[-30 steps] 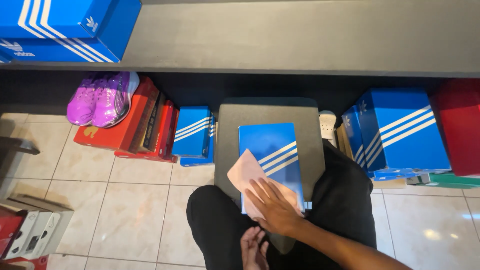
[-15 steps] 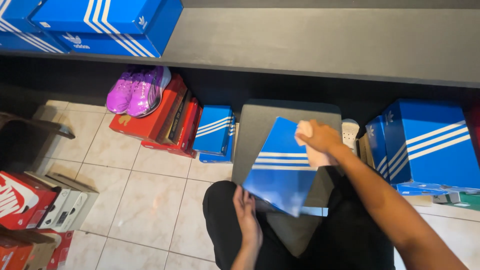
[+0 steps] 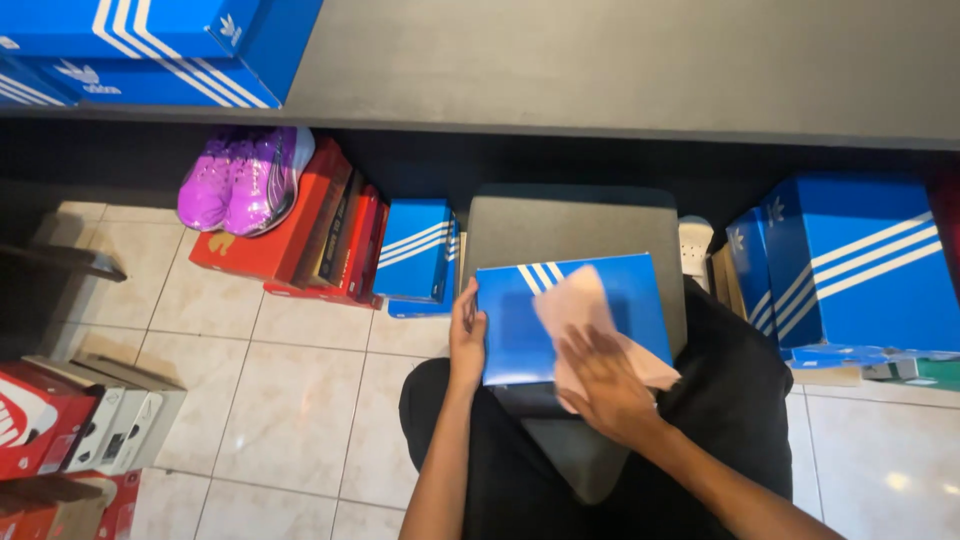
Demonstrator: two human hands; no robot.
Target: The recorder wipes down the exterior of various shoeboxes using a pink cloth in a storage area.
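A blue shoe box with white stripes [image 3: 520, 320] lies flat on a grey stool top [image 3: 570, 225] over my lap. My left hand [image 3: 466, 336] grips the box's left edge. My right hand [image 3: 603, 385] presses a pale pink cloth [image 3: 585, 315] flat against the box's top face. The cloth covers part of the lid's right half.
A dark shelf [image 3: 620, 70] runs across the top with blue boxes [image 3: 150, 45] at its left. Below it sit purple shoes [image 3: 243, 178] on red boxes [image 3: 300, 240], a blue box [image 3: 415, 250], large blue boxes [image 3: 860, 265] at right, red and white boxes [image 3: 70, 430] at lower left.
The box was lifted and turned in my right hand half a second ago; now it lies flat again, my left hand holds its edge and my right hand is back on the cloth.
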